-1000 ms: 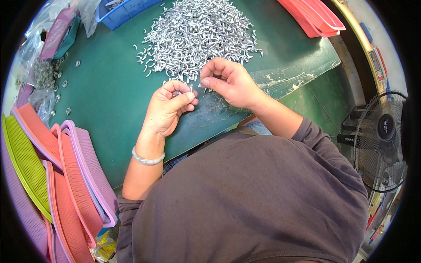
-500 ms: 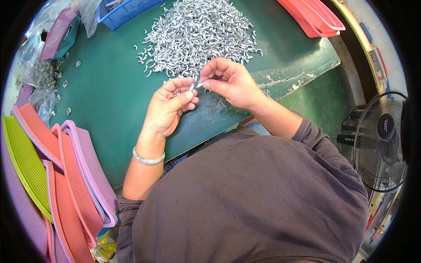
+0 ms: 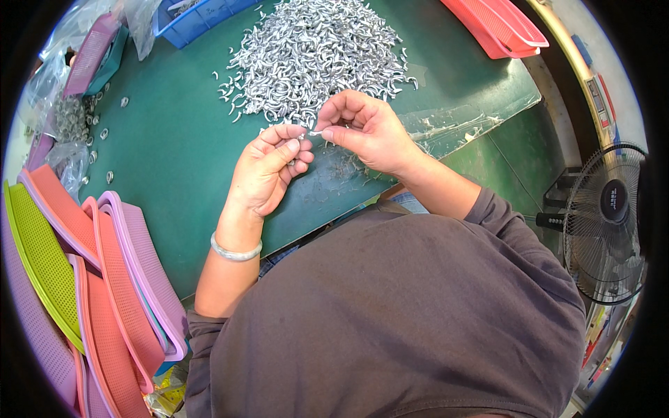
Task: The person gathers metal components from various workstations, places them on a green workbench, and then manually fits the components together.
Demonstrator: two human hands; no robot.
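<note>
My left hand (image 3: 270, 164) is closed, with a small silver metal piece (image 3: 301, 137) pinched at the thumb and forefinger. Facing it, my right hand (image 3: 362, 131) pinches another small curved silver metal piece (image 3: 315, 132) between thumb and fingertips. The fingertips of both hands are close together over the near edge of the green table (image 3: 167, 132). Just beyond them lies a large heap of curved silver metal pieces (image 3: 320, 56). What else my left fingers curl around is partly hidden.
Stacked perforated baskets (image 3: 104, 292) in pink, purple and green stand at my left. A blue crate (image 3: 202, 22) and red trays (image 3: 496, 28) sit on the table's far side. Silver rings (image 3: 104, 133) and plastic bags (image 3: 70, 159) lie left; a black fan (image 3: 605, 223) stands right.
My left fingertips have drawn slightly left and curled in. The piece in my right hand has turned from slanting to nearly level. The heap looks the same.
</note>
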